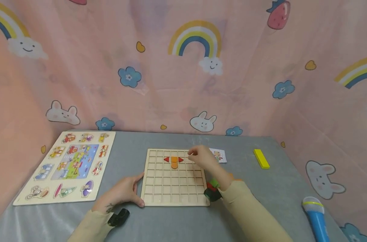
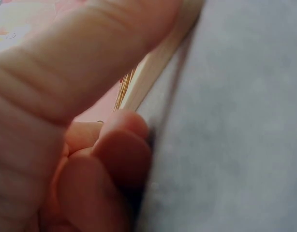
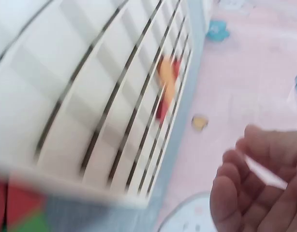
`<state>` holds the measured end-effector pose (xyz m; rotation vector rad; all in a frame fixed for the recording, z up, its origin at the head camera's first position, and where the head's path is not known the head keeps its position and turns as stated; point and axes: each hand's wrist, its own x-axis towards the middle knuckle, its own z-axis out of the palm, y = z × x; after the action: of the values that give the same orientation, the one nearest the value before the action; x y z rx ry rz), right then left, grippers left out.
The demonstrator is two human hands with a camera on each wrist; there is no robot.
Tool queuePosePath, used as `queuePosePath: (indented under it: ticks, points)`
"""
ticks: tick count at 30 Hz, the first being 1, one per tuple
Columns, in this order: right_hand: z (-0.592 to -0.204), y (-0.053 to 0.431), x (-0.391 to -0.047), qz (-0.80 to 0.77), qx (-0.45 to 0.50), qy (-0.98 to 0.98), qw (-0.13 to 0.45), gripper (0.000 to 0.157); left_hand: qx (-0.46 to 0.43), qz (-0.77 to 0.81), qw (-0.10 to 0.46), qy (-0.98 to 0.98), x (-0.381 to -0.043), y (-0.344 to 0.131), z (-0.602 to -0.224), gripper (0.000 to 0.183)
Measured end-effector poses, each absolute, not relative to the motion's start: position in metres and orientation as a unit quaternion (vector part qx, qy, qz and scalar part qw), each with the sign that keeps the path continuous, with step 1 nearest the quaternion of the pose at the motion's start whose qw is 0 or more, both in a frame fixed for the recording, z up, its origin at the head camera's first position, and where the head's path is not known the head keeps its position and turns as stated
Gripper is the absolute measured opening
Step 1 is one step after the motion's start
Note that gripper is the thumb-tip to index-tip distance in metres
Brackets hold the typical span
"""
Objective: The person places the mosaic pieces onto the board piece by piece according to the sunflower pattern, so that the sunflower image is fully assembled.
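My left hand (image 1: pixel 124 191) touches the left edge of a wooden grid board (image 1: pixel 171 190), with its thumb at the near corner. In the left wrist view its thumb (image 2: pixel 90 58) lies against the wood above bent fingers. On the board, an orange square (image 1: pixel 174 159) sits above an orange rounded piece (image 1: pixel 174 166), between a red triangle (image 1: pixel 166 159) and another red triangle (image 1: pixel 180 159). Over the far right squares is my right hand (image 1: pixel 203 157), off the surface, fingers loosely bent. The right wrist view shows nothing between thumb and fingers.
A printed pattern card (image 1: pixel 221 156) lies behind the right forearm. Red and green pieces (image 3: pixel 25 208) are beside the board's right edge. A vehicle puzzle board (image 1: pixel 106 168) lies at left. Farther right are a yellow block (image 1: pixel 261 159) and a blue toy microphone (image 1: pixel 317 222).
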<state>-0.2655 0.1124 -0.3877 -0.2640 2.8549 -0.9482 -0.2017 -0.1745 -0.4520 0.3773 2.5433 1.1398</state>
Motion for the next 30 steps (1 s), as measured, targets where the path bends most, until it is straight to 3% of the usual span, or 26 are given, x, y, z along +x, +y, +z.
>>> queuePosePath:
  ticks: [8, 13, 20, 24, 30]
  points:
    - [-0.405, 0.119, -0.268, -0.187, -0.218, 0.946, 0.148, 0.042, 0.131, 0.402, 0.162, 0.892, -0.202, -0.181, -0.454, 0.117]
    - [-0.414, 0.098, -0.266, -0.127, -0.222, 0.950, 0.180, 0.053, 0.140, 0.405, 0.155, 0.890, -0.200, -0.180, -0.458, 0.117]
    - [-0.414, 0.088, -0.264, -0.065, -0.217, 0.955, 0.190, 0.046, 0.147, 0.399, 0.151, 0.892, -0.200, -0.177, -0.459, 0.116]
    - [-0.408, 0.092, -0.262, -0.099, -0.222, 0.955, 0.170, 0.044, 0.146, 0.404, 0.157, 0.890, -0.200, -0.177, -0.459, 0.117]
    - [-0.387, 0.128, -0.259, -0.144, -0.235, 0.960, 0.055, 0.041, 0.144, 0.409, 0.164, 0.886, -0.201, -0.175, -0.455, 0.117]
